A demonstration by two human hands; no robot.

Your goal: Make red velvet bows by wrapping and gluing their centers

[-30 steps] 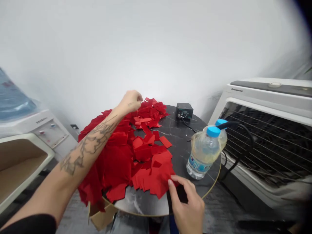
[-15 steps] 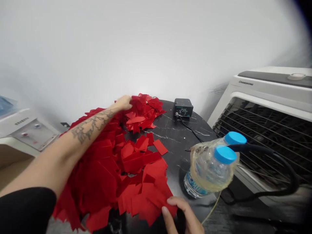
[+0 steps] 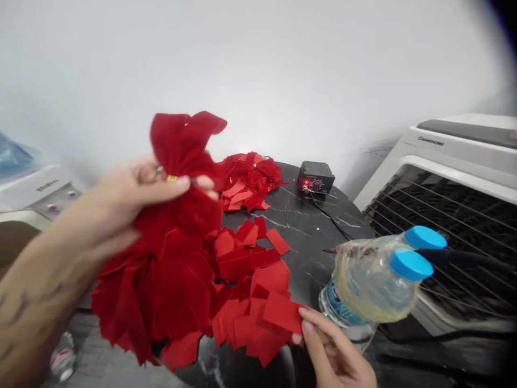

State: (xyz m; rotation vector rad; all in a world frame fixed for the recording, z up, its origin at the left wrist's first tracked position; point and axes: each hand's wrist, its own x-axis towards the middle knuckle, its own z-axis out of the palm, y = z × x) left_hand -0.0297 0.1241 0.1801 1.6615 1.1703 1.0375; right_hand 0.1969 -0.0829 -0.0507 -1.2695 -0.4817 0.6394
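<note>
My left hand is raised above the table and pinches a red fabric bow by its middle, where a small gold band shows. My right hand is at the table's near edge, thumb and fingers closed on a flat red fabric rectangle. A heap of red fabric pieces covers the left half of the dark round table. More finished-looking red pieces lie at the far side.
Two taped plastic bottles with blue caps hold a dark tool at the right. A black control box with a red light and cable sits at the back. A white air cooler stands right; a white dispenser left.
My left hand pulled back from the far pile and lifted a red bow toward me. My right hand picked up a red rectangle from the near edge. The view shifted slightly.
</note>
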